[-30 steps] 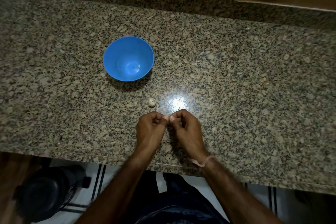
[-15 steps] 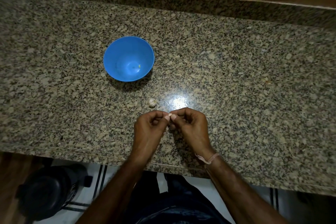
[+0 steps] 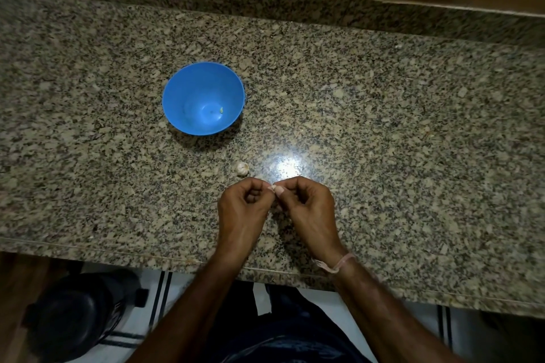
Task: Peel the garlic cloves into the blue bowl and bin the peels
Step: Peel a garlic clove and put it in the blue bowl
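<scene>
Pinched between the fingertips of the left hand (image 3: pixel 240 211) and right hand (image 3: pixel 309 211), a small garlic clove (image 3: pixel 273 187) hangs over the near part of the granite counter (image 3: pixel 413 156); it is too small to tell how much skin is off. Best to hold it firm with one hand while the other's thumbnail lifts skin at the tip, pulling lengthwise. The blue bowl (image 3: pixel 182 97) stands far-left, well apart; a second clove (image 3: pixel 241 168) lies just beyond the left hand.

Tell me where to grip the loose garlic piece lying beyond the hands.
Pinch the garlic piece across its rounded middle from straight above. It is small, lies loose on the countertop, apart from the blue bowl. The left hand is nearest, though it and the right hand pinch a clove.
</scene>
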Tool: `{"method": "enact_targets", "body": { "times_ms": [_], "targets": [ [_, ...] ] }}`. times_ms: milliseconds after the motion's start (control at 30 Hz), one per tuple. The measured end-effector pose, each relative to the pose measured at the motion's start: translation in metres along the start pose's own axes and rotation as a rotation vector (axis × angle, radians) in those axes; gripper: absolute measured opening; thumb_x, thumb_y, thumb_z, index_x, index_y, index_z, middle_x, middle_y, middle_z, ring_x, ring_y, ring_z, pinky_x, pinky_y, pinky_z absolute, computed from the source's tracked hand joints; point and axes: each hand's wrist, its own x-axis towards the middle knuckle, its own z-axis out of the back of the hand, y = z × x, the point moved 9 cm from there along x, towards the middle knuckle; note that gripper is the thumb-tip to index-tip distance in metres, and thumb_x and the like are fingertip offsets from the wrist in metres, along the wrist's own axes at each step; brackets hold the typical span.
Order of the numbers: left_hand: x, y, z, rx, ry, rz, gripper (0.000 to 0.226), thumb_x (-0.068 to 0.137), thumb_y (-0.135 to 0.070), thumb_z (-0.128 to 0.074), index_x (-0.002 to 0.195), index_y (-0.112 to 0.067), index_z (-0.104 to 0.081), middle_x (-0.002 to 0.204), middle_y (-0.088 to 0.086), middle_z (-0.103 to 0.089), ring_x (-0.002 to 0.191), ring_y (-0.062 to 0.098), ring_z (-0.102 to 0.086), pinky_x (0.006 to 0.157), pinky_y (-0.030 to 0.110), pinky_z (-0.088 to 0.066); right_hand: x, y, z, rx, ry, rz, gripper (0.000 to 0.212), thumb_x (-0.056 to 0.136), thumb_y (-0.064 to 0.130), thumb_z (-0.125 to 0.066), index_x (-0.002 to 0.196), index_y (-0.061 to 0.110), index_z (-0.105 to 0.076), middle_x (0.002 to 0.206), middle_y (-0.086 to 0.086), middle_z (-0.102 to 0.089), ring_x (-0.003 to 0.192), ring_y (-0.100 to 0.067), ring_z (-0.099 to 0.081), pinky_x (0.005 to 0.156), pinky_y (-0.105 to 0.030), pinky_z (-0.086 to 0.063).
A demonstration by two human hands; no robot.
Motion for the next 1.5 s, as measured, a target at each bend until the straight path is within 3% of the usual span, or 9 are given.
{"method": "enact_targets", "body": {
  "times_ms": [67,167,333,433,567,767,933,1100,1500],
  "targets": [
    [-0.001,0.000,-0.002,-0.009,0.005,0.008,0.010,0.090,-0.015,-0.077,0.083,-0.008,-0.074,0.068,-0.001,-0.072,0.058,-0.001,-0.066,0.055,0.011,-0.048,0.001,-0.008,-0.002,0.114,0.013,-0.082,0.008,0.098,0.010,-0.072,0.099,0.005,-0.077,0.092,-0.011,-0.079,0.087,-0.030,-0.077,0.080,-0.044,-0.065],
    [-0.001,0.003,-0.006,0.015,0.026,0.012,0.007,0.089,-0.012,-0.077,0.083,-0.010,-0.074,0.069,0.000,-0.074,0.060,0.001,-0.068,0.057,0.014,-0.052,0.000,-0.019,-0.004,0.260,0.026,-0.213,0.014,0.099,0.011,-0.070,0.101,-0.003,-0.074,0.090,-0.018,-0.077,0.080,-0.027,-0.072,0.076,-0.034,-0.062],
    [-0.002,0.009,-0.011,0.088,0.065,0.007,0.004,0.086,-0.011,-0.077,0.082,-0.011,-0.074,0.070,-0.002,-0.074,0.061,0.004,-0.067,0.056,0.013,-0.050,-0.001,-0.040,-0.011,0.393,0.034,-0.373,0.018,0.101,0.012,-0.066,0.087,0.004,-0.074,0.075,-0.010,-0.068,0.064,-0.015,-0.058,0.063,-0.028,-0.050],
    [-0.002,0.013,-0.016,0.127,0.094,0.003,0.004,0.084,-0.013,-0.076,0.081,-0.014,-0.073,0.072,0.000,-0.073,0.066,0.013,-0.067,0.057,0.015,-0.050,-0.002,-0.050,-0.012,0.439,0.008,-0.451,0.017,0.102,0.011,-0.065,0.091,0.000,-0.073,0.069,-0.009,-0.062,0.060,-0.015,-0.053,0.060,-0.028,-0.045],
    [-0.002,0.015,-0.017,0.145,0.100,0.005,0.004,0.083,-0.013,-0.075,0.080,-0.017,-0.074,0.072,-0.003,-0.072,0.063,0.003,-0.061,0.057,0.012,-0.047,0.000,-0.053,-0.010,0.448,-0.036,-0.498,0.017,0.102,0.012,-0.064,0.094,0.000,-0.073,0.061,-0.002,-0.060,0.056,-0.012,-0.051,0.058,-0.027,-0.042],
    [0.005,0.023,-0.005,0.177,0.022,0.033,0.014,0.087,-0.007,-0.072,0.088,-0.022,-0.073,0.079,-0.008,-0.072,0.065,-0.002,-0.062,0.059,0.008,-0.046,0.004,-0.038,0.004,0.228,-0.018,-0.330,0.025,0.100,0.022,-0.070,0.091,-0.001,-0.074,0.075,-0.020,-0.067,0.061,-0.019,-0.056,0.062,-0.033,-0.047],
    [0.008,0.009,-0.007,0.084,0.052,-0.007,0.010,0.092,-0.020,-0.076,0.088,-0.030,-0.076,0.081,-0.013,-0.076,0.077,-0.003,-0.069,0.065,0.008,-0.050,0.006,-0.023,0.005,-0.067,0.012,-0.159,0.028,0.100,0.027,-0.070,0.078,0.009,-0.073,0.071,-0.005,-0.071,0.068,-0.014,-0.064,0.072,-0.037,-0.055],
    [0.008,0.004,-0.009,0.062,0.099,-0.039,0.005,0.089,-0.022,-0.080,0.090,-0.017,-0.079,0.080,-0.009,-0.077,0.075,0.000,-0.072,0.065,0.010,-0.052,0.004,-0.007,0.010,-0.262,-0.024,-0.025,0.031,0.099,0.029,-0.072,0.068,0.024,-0.066,0.061,0.019,-0.064,0.060,0.002,-0.058,0.058,-0.010,-0.040],
    [0.005,0.037,-0.018,-0.150,0.126,0.179,0.008,0.096,-0.007,-0.070,0.094,-0.009,-0.078,0.081,0.007,-0.077,0.070,0.009,-0.069,0.064,0.022,-0.054,-0.004,-0.001,0.010,-0.305,-0.097,0.051,0.020,0.098,0.019,-0.072,0.078,0.016,-0.073,0.068,0.005,-0.069,0.065,-0.013,-0.064,0.055,-0.019,-0.046]
  ]
}}
